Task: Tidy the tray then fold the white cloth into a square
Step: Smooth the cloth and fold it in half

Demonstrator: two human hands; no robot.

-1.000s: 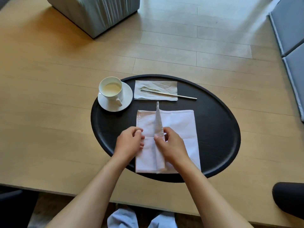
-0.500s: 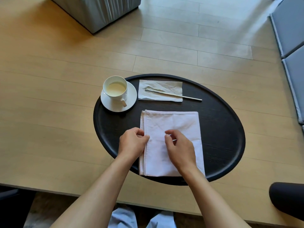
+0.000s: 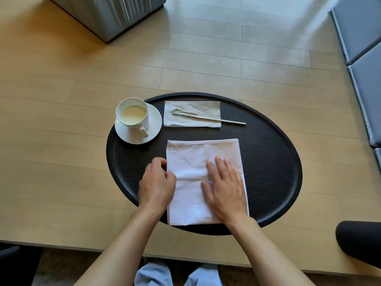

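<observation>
A white cloth [image 3: 191, 162] lies folded into a tall rectangle on the near half of a black oval tray [image 3: 274, 166]. My right hand [image 3: 224, 188] rests flat on the cloth's right side, fingers spread. My left hand [image 3: 157, 183] sits at the cloth's left edge, its fingers curled and pinching that edge. Toward the tray's far side stand a white cup of pale liquid [image 3: 133, 114] on a white saucer [image 3: 153, 131], and a paper napkin [image 3: 191, 109] with a metal utensil [image 3: 222, 120] lying across it.
The tray sits on a light wooden table [image 3: 51, 162] whose near edge runs just under my forearms. A grey upholstered block [image 3: 107, 13] stands at the back left, grey cushions [image 3: 362, 48] at the right, and a dark rounded object [image 3: 358, 242] at the lower right.
A raised flap of cloth that both hands held upright has been laid over flat. My right hand has since opened and slid right across the cloth; my left stays at the left edge.
</observation>
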